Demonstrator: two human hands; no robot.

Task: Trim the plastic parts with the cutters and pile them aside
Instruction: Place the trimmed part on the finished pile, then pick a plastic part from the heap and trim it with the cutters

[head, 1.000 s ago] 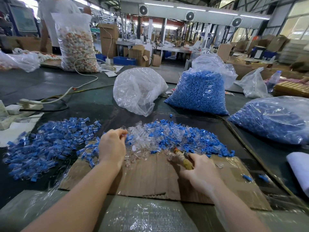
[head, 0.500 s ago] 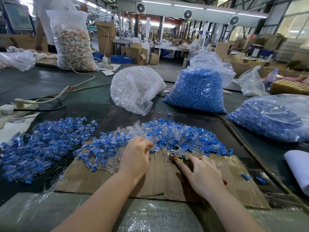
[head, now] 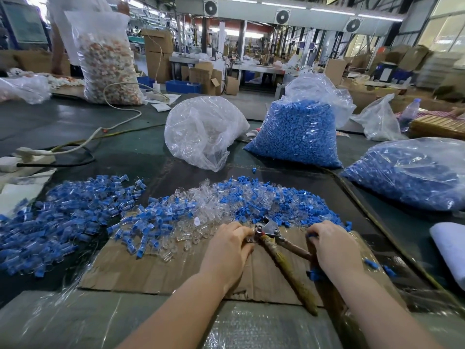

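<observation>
The cutters (head: 268, 229) lie on the cardboard sheet (head: 161, 270), metal head toward the heap and their two worn handles spread apart. My left hand (head: 230, 248) is at the jaws, fingers curled, pinching a small clear part against them. My right hand (head: 332, 250) grips the upper handle; the lower handle (head: 292, 275) lies free and runs toward me. A mixed heap of clear and blue plastic parts (head: 226, 200) sits just beyond both hands. A separate pile of blue-and-clear parts (head: 63, 215) spreads at the left.
A clear bag (head: 201, 132), a tall bag of blue pieces (head: 297, 134) and another blue bag (head: 407, 172) stand behind the heap. White cables and a power strip (head: 32, 153) lie far left. A white cloth (head: 450, 245) sits at the right edge. Loose blue bits (head: 372, 264) dot the cardboard.
My left hand has come right from the heap to the cutter jaws with a part. The cutters' handles now lie spread wide, and my right hand has shifted right along the upper handle.
</observation>
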